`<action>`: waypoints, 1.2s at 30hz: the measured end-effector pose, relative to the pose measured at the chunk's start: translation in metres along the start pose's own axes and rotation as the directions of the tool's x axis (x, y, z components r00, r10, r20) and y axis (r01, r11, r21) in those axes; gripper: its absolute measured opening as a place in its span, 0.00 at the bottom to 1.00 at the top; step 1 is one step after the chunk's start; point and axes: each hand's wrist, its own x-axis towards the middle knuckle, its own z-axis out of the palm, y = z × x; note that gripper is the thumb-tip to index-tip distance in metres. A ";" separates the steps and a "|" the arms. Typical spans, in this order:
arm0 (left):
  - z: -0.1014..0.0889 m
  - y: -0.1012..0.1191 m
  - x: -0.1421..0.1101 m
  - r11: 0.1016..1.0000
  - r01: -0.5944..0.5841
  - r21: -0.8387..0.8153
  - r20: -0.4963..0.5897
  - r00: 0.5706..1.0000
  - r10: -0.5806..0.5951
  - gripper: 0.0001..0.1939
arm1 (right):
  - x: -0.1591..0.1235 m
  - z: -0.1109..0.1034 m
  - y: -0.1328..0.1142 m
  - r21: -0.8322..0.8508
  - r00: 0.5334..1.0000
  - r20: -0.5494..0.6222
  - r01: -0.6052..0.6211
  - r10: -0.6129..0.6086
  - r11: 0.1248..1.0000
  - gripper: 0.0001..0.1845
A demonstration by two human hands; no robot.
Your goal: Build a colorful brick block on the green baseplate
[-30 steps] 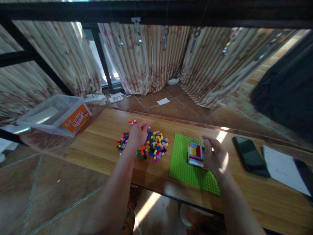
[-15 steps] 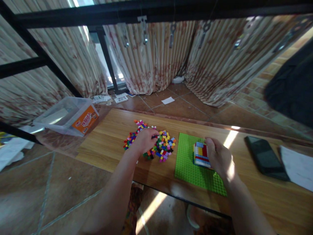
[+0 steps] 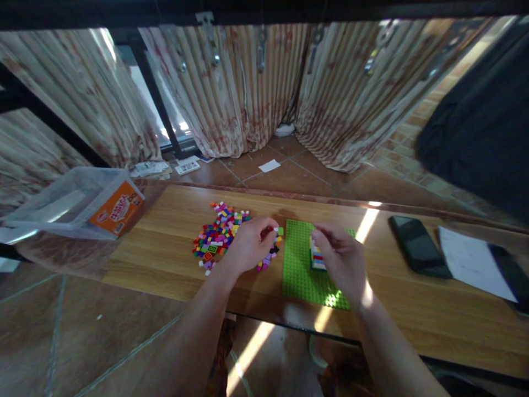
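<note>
Left hand (image 3: 253, 246) is pinching a green brick (image 3: 280, 231) finger-to-thumb; right hand (image 3: 342, 255) is cupping the brick build (image 3: 317, 260), perhaps steadying it on the baseplate (image 3: 296, 270), finger closure unclear.

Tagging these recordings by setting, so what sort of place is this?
Probably a room in a home, though I can't be certain: long patterned curtains, a tiled floor, and loose toy bricks on a wooden table.
</note>
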 end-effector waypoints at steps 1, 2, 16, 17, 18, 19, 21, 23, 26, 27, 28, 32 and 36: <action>0.005 0.006 -0.001 1.000 -0.015 -0.025 0.018 1.000 0.016 0.07 | -0.002 0.005 -0.002 0.058 0.998 0.054 -0.022 0.019 0.998 0.17; 0.010 0.012 -0.002 0.998 -0.031 -0.048 0.033 0.999 0.033 0.07 | -0.004 0.010 -0.004 0.102 0.996 0.085 -0.036 0.028 0.994 0.17; 0.034 0.029 -0.003 0.928 -0.026 -0.372 -0.011 1.000 0.024 0.06 | -0.002 0.006 -0.008 0.585 0.931 0.257 -0.364 0.260 0.725 0.11; 0.034 0.028 -0.003 0.918 -0.012 -0.397 -0.003 1.000 0.011 0.06 | -0.001 0.005 -0.008 0.590 0.928 0.262 -0.372 0.266 0.717 0.11; 0.034 0.027 -0.003 0.913 -0.005 -0.409 -0.001 1.000 0.006 0.07 | -0.001 0.005 -0.008 0.590 0.923 0.268 -0.383 0.275 0.711 0.11; 0.034 0.027 -0.003 0.912 -0.007 -0.411 -0.007 1.000 0.004 0.07 | 0.000 0.004 -0.009 0.591 0.917 0.276 -0.399 0.288 0.701 0.11; 0.034 0.027 -0.002 0.913 -0.027 -0.406 -0.032 0.999 0.015 0.06 | 0.001 0.004 -0.011 0.600 0.894 0.315 -0.448 0.319 0.663 0.12; 0.033 0.029 -0.002 0.904 -0.038 -0.427 -0.043 0.999 0.022 0.05 | 0.001 0.006 -0.013 0.607 0.868 0.370 -0.495 0.331 0.621 0.13; 0.033 0.030 -0.003 0.871 0.010 -0.492 -0.012 1.000 -0.018 0.05 | 0.001 0.008 -0.015 0.609 0.857 0.403 -0.513 0.321 0.605 0.12; 0.033 0.031 -0.003 0.862 0.033 -0.507 -0.002 0.999 -0.039 0.05 | 0.000 0.009 -0.014 0.609 0.856 0.404 -0.515 0.323 0.604 0.12; 0.033 0.031 -0.003 0.856 0.051 -0.514 0.004 0.998 -0.056 0.05 | 0.000 0.009 -0.014 0.609 0.854 0.404 -0.519 0.328 0.600 0.12; 0.030 0.030 -0.004 0.842 0.052 -0.537 -0.004 0.998 -0.064 0.04 | -0.001 0.011 -0.013 0.622 0.827 0.438 -0.561 0.351 0.546 0.10; 0.024 0.027 -0.005 0.785 0.059 -0.617 0.011 0.998 -0.067 0.05 | -0.002 0.017 -0.014 0.628 0.803 0.447 -0.595 0.394 0.501 0.11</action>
